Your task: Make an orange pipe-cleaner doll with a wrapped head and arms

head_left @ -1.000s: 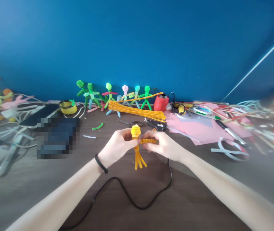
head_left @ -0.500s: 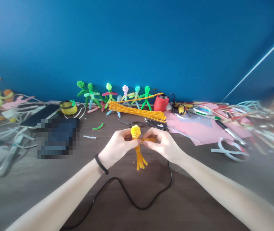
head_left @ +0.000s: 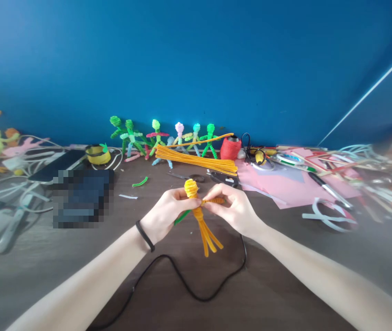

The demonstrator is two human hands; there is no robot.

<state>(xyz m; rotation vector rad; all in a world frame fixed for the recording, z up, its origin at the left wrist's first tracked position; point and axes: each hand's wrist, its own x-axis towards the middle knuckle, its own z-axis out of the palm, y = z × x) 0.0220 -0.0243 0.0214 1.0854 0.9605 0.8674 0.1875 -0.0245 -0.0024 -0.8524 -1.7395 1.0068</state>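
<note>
A yellow-orange pipe-cleaner figure point(head_left: 191, 188) is held upright with a slight tilt above the table, its round coiled head up and several loose strands fanning out below. My left hand point(head_left: 170, 209) pinches its body just under the head from the left. Below that hand a green pipe-cleaner piece point(head_left: 182, 217) shows, partly hidden by the fingers. My right hand point(head_left: 232, 204) is closed on the coiled orange arm of the figure, which sticks out to the right; a bit of green shows at its tip.
A bundle of orange pipe cleaners point(head_left: 196, 159) lies behind my hands, before a row of small pipe-cleaner figures point(head_left: 156, 133) along the blue wall. Scissors point(head_left: 196, 177), red thread spool point(head_left: 230, 148) and pink paper point(head_left: 271, 184) lie nearby. A black cable point(head_left: 196, 298) crosses the front.
The figure has tilted, its head leaning left and its lower strands swinging right and spreading. A green piece has come into view below my left hand. Both hands keep their hold.
</note>
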